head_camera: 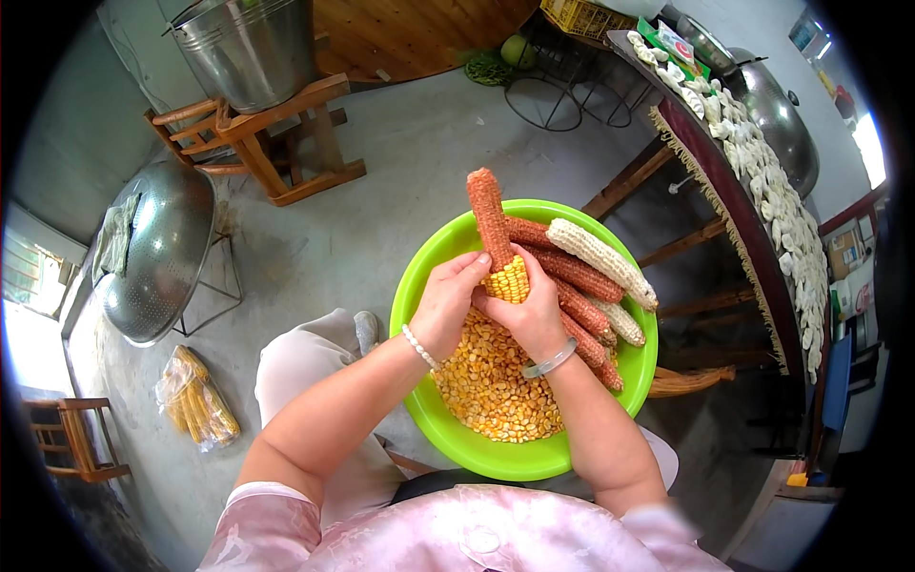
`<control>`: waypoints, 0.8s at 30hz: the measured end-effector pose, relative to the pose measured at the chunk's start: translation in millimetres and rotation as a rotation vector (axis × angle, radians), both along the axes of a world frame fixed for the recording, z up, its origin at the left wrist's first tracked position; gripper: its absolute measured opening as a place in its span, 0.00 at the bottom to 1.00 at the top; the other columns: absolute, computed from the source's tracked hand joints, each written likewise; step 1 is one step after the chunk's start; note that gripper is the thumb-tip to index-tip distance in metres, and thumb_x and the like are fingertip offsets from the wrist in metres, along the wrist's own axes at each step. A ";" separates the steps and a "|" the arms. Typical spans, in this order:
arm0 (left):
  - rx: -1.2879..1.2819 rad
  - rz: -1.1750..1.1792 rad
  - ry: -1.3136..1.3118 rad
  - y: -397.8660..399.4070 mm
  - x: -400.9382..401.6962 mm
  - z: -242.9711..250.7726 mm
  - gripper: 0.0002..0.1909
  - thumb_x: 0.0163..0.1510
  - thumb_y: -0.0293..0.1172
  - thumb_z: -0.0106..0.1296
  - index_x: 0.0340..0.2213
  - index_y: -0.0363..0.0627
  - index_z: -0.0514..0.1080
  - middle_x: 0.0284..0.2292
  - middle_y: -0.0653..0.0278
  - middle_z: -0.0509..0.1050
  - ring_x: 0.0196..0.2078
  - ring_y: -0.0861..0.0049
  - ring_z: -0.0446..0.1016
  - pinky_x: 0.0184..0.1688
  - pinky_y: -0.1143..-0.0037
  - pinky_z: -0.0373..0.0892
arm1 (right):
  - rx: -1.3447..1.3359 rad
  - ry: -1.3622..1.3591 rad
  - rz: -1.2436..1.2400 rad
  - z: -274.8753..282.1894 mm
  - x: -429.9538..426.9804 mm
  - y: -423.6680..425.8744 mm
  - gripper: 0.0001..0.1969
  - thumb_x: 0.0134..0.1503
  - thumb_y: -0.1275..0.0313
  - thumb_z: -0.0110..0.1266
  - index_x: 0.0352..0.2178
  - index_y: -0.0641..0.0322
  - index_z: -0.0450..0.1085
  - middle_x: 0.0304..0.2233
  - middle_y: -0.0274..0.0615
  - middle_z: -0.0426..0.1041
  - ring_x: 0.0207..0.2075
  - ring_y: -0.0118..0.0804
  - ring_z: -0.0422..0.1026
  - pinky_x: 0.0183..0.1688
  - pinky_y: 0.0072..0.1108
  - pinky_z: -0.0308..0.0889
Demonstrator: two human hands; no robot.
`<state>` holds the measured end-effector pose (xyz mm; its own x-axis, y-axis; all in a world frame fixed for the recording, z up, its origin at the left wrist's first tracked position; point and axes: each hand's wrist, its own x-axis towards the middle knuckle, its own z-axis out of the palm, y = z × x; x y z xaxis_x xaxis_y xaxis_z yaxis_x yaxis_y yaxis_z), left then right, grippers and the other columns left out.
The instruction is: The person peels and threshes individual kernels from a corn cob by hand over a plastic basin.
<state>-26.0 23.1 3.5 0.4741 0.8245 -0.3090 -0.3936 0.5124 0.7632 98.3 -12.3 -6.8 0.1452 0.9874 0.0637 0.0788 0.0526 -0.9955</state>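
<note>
Both my hands grip one corn cob above a green plastic basin on my lap. Its upper part is bare and reddish; yellow kernels cover the lower end. My left hand has its thumb pressed against the cob where the kernels begin. Around the kernelled end from the other side wraps my right hand. Loose yellow kernels fill the basin's near part. Several stripped red cobs lie along its right side, with a white stripped cob on top of them.
A plastic bag of corn ears lies on the floor at left, near a perforated metal basin on a stand. A metal bucket stands on a wooden chair. At right, a table with a fringed cloth holds many pale dough-like pieces.
</note>
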 end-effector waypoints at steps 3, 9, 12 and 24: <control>0.000 -0.008 0.036 0.1 1.3 1.4 0.15 0.56 0.32 0.44 0.43 0.34 0.66 0.36 0.65 0.72 0.36 0.83 0.70 0.41 0.81 0.66 | 0.005 -0.018 0.000 -1.3 1.0 0.0 0.33 0.38 0.76 0.62 0.47 0.71 0.58 0.35 0.43 0.71 0.35 0.29 0.70 0.40 0.21 0.67; 0.035 -0.009 -0.017 -0.3 2.0 2.9 0.16 0.56 0.32 0.46 0.43 0.34 0.65 0.37 0.65 0.71 0.38 0.83 0.69 0.42 0.81 0.65 | 0.027 -0.040 0.012 -1.6 1.6 -0.3 0.33 0.39 0.76 0.63 0.48 0.71 0.58 0.36 0.43 0.71 0.37 0.29 0.70 0.41 0.21 0.67; 0.052 -0.019 -0.077 1.1 1.5 -0.5 0.17 0.56 0.32 0.45 0.44 0.34 0.64 0.38 0.64 0.71 0.39 0.83 0.69 0.43 0.80 0.65 | 0.050 0.036 0.033 4.8 0.4 -1.1 0.34 0.39 0.77 0.62 0.48 0.71 0.57 0.38 0.42 0.69 0.39 0.29 0.69 0.42 0.21 0.66; 0.123 -0.125 -0.121 0.2 -0.5 1.8 0.20 0.55 0.34 0.47 0.46 0.34 0.62 0.39 0.66 0.71 0.39 0.83 0.69 0.41 0.81 0.66 | -0.012 0.230 0.049 10.7 4.3 -2.0 0.35 0.38 0.81 0.60 0.50 0.71 0.55 0.40 0.40 0.68 0.40 0.28 0.68 0.43 0.19 0.66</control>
<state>-26.5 23.3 5.3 0.6027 0.7848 -0.1446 -0.4252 0.4691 0.7740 102.6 -14.3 3.9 0.1060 0.9941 0.0227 -0.1525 0.0388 -0.9875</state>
